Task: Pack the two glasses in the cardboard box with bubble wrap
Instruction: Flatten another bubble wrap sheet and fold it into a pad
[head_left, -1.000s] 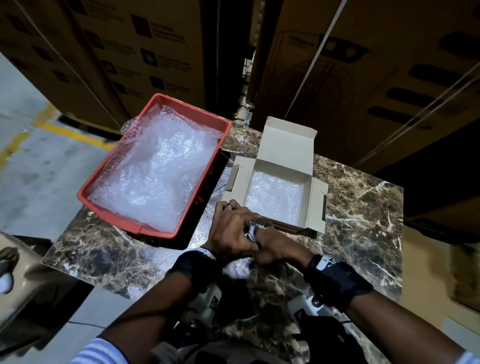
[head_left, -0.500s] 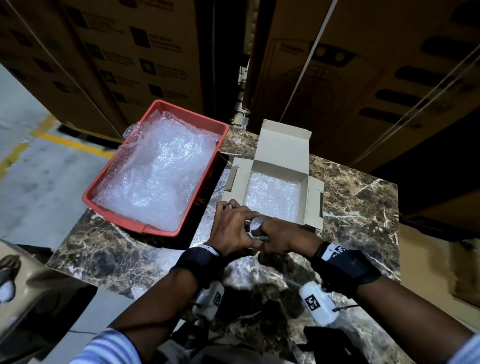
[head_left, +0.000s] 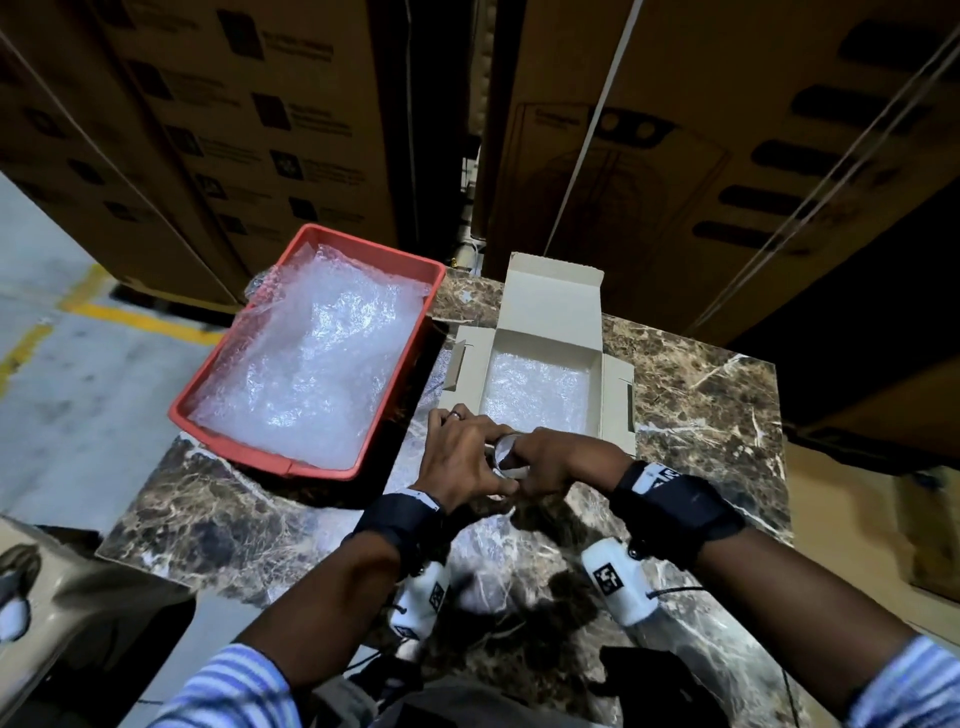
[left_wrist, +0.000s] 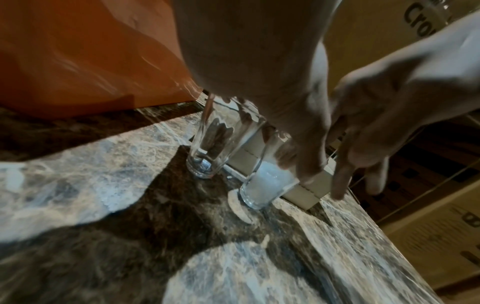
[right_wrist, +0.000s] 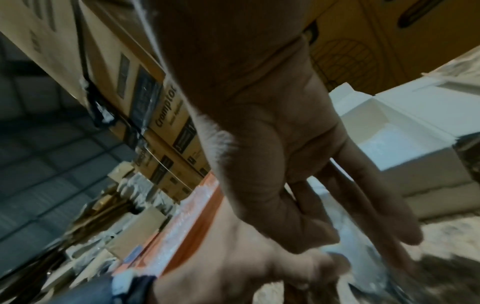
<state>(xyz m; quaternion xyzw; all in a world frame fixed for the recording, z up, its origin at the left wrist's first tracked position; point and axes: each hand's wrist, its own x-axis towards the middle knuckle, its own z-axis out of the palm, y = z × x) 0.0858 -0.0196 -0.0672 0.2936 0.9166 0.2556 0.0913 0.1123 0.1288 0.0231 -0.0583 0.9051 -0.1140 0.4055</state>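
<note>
Two clear glasses stand side by side on the marble table, the left glass (left_wrist: 207, 144) and the right glass (left_wrist: 262, 183), just in front of the open cardboard box (head_left: 545, 317). The box floor is lined with bubble wrap (head_left: 535, 389). My left hand (head_left: 467, 452) reaches over both glasses from above, and its thumb (left_wrist: 309, 160) lies against the right one. My right hand (head_left: 550, 462) meets it from the right, its fingers (left_wrist: 342, 181) hanging fairly straight beside that glass. Only one glass rim (head_left: 506, 453) shows between the hands in the head view.
A red tray (head_left: 306, 467) heaped with bubble wrap (head_left: 311, 364) sits at the table's left, close to the box. Tall stacked cartons (head_left: 727, 130) rise behind the table. The table's right part (head_left: 701, 415) is bare marble. Concrete floor lies to the left.
Both hands stay together at the glasses in front of the box. My right wrist has lifted and swung a little to the right.
</note>
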